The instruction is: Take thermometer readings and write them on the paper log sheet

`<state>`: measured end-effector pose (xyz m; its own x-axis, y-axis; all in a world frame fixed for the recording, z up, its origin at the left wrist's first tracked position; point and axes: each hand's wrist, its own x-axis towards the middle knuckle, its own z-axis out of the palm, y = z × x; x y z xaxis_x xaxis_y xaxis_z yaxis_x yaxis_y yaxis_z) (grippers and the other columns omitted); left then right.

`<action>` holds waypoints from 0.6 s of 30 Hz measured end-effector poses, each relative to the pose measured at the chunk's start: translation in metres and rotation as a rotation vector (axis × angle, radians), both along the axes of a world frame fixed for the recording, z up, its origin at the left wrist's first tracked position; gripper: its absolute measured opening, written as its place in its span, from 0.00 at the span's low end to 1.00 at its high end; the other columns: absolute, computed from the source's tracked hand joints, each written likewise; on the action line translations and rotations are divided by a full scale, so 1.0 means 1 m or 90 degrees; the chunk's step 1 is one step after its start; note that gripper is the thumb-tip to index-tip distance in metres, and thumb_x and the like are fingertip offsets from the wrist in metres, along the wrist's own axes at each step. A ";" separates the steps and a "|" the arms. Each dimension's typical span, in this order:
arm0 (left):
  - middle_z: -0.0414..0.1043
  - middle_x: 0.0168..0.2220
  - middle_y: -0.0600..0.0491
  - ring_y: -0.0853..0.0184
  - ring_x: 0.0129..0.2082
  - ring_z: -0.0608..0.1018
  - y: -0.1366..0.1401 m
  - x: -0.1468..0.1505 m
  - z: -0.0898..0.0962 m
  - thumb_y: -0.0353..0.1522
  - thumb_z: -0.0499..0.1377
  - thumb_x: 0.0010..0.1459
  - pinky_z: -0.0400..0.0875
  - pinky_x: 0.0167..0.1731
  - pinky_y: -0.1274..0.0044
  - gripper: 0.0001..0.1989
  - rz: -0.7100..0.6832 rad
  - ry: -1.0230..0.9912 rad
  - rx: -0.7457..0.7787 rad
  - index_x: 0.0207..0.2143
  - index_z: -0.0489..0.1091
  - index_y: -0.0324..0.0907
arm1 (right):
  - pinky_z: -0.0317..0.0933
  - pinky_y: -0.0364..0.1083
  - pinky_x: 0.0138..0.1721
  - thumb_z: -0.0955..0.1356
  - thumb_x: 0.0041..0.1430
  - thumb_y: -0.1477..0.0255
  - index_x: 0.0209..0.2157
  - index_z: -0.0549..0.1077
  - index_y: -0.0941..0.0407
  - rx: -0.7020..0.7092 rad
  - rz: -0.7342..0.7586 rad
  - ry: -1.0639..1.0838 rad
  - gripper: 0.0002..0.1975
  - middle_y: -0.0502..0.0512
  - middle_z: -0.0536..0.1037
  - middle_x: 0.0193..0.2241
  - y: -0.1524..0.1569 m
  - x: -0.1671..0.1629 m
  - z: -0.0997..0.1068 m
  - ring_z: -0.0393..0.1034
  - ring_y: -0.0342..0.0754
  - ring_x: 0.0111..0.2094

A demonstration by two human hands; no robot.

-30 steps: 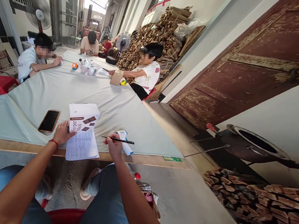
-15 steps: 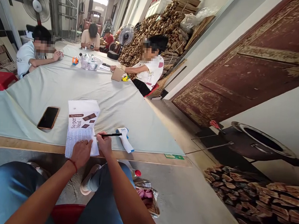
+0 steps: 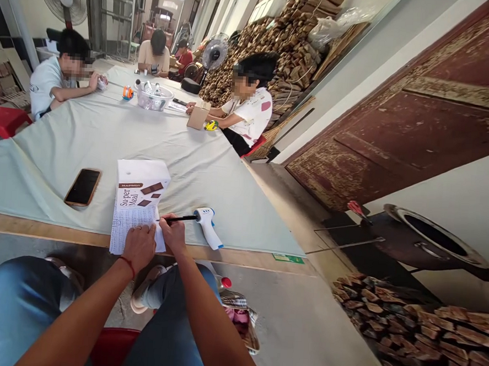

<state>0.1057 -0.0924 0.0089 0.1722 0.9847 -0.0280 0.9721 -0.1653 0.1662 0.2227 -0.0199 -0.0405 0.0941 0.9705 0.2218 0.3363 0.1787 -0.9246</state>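
At lower centre I had the left hand resting, fingers uncurled, on the papers, which overhung the near edge of the surface; lifting it risked a slip. Just right, the right hand had fingers clamped on the pen; its tail, swung, could have knocked the thermometer.
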 end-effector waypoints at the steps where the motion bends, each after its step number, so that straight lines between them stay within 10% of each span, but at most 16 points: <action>1: 0.73 0.47 0.41 0.55 0.47 0.76 0.000 0.000 0.000 0.30 0.48 0.66 0.66 0.45 0.65 0.23 -0.001 -0.002 -0.002 0.62 0.62 0.36 | 0.64 0.44 0.32 0.63 0.48 0.62 0.24 0.71 0.53 0.002 -0.002 -0.006 0.10 0.51 0.76 0.22 0.000 0.000 -0.001 0.70 0.48 0.27; 18: 0.74 0.45 0.41 0.56 0.46 0.76 0.000 0.000 -0.006 0.31 0.50 0.65 0.66 0.44 0.66 0.22 0.007 -0.026 0.023 0.60 0.64 0.38 | 0.65 0.45 0.35 0.64 0.50 0.66 0.26 0.72 0.53 -0.013 -0.004 -0.099 0.08 0.52 0.76 0.22 0.001 0.000 -0.005 0.70 0.48 0.28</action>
